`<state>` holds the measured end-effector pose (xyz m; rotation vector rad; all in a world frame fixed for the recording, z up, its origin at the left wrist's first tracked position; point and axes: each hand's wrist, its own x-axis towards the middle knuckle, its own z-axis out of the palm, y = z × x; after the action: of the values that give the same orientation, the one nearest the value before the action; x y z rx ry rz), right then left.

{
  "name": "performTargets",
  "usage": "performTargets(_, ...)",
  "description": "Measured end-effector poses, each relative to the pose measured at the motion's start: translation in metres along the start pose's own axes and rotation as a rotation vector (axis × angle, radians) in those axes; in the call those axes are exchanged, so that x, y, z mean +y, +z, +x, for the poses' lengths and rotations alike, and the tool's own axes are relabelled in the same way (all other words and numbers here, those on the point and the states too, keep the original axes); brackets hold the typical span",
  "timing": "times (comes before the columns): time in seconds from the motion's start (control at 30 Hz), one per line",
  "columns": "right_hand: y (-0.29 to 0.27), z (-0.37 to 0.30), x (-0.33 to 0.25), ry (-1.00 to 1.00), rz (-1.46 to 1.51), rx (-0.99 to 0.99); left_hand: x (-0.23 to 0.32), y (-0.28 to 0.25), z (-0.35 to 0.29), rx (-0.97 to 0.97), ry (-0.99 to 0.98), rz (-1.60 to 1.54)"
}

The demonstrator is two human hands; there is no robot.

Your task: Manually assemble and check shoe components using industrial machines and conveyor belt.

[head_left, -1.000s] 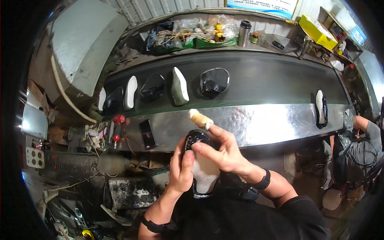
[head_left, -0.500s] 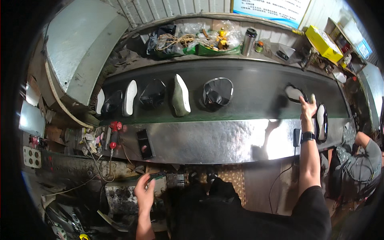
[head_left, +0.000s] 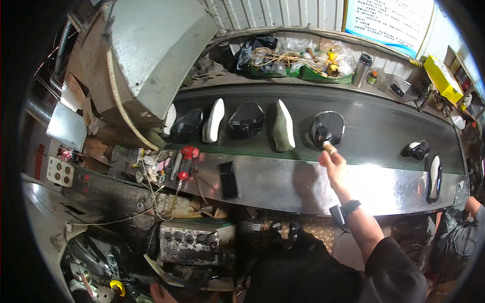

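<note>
My right hand (head_left: 333,165) reaches over the front edge of the black belt (head_left: 374,136), fingers stretched out, with a pale cover on one fingertip. That fingertip overlaps the lower rim of a black shoe upper (head_left: 328,126); whether it touches cannot be made out. To the left of this upper stand an olive shoe piece with a white sole (head_left: 284,126), another black upper (head_left: 246,120) and a white-soled shoe piece (head_left: 214,121). My left hand (head_left: 161,294) shows only partly at the lower edge, its fingers hidden. A dark watch (head_left: 349,206) is on my right wrist.
Farther right are a black-and-white shoe piece (head_left: 418,150) and a dark shoe with a pale insole (head_left: 434,177). On the metal ledge lie a phone (head_left: 228,180) and a red power tool (head_left: 187,162). A steel flask (head_left: 361,70) stands behind the belt. Another person (head_left: 462,227) is at right.
My right hand has left the shoe piece at the right and come left to a black upper. My left hand has dropped to the lower edge. The view has turned left.
</note>
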<state>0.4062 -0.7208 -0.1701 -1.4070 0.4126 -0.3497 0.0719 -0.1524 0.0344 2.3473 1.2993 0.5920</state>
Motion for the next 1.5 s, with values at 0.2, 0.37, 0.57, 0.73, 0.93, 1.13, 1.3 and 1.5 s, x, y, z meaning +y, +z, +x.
performTargets(0.2,0.073,-0.072,0.021,0.207,-0.088,-0.271,-0.087,-0.035,0.033,0.57,0.184,0.592)
performTargets(0.37,0.089,-0.114,0.019,0.235,-0.168,-0.416,-0.042,-0.044,0.045,0.152,-0.543,0.497)
performTargets(0.57,0.077,-0.123,0.023,0.315,-0.206,-0.396,-0.081,-0.043,0.059,0.25,-0.502,0.211)
performTargets(0.73,0.067,-0.113,0.024,0.293,-0.188,-0.382,-0.12,-0.021,0.083,0.293,-0.285,-0.47)
performTargets(0.93,0.093,-0.137,-0.018,0.206,-0.249,-0.623,-0.014,-0.007,0.009,-0.029,-0.542,-0.919)
performTargets(1.13,0.169,-0.163,-0.093,0.318,0.174,-1.089,0.093,0.032,-0.028,-0.912,-0.542,-1.362)
performTargets(1.3,0.164,-0.165,-0.131,0.418,0.609,-1.119,0.124,0.082,-0.043,-1.051,-0.74,-1.582)
performTargets(1.5,0.121,-0.172,-0.158,0.298,0.452,-0.871,0.1,0.15,-0.05,-1.196,-1.042,-1.482)
